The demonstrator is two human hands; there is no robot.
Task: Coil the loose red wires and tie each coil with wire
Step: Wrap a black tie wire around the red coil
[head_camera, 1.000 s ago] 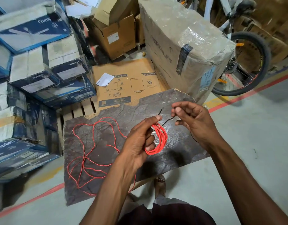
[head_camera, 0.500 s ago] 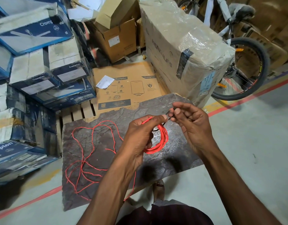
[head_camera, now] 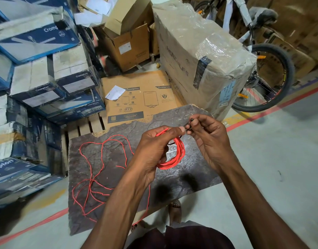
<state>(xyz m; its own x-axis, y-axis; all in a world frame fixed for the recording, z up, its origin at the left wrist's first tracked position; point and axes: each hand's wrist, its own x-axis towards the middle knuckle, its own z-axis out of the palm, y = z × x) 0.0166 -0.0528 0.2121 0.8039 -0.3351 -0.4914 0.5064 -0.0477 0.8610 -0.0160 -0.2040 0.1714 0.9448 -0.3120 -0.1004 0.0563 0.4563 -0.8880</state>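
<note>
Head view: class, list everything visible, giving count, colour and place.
red wire coil: one, red, held mid-frame
black tie wire: one, black, at coil's top
loose red wires: count unclear, red, on slab's left
slab: one, dark grey, under hands
Crompton cartons: many, blue-white, stacked left
flat carton: one, brown, behind slab
wrapped carton: one, brown, right rear
bicycle: one, white frame, far right
left hand: grips coil
right hand: pinches tie wire
</note>
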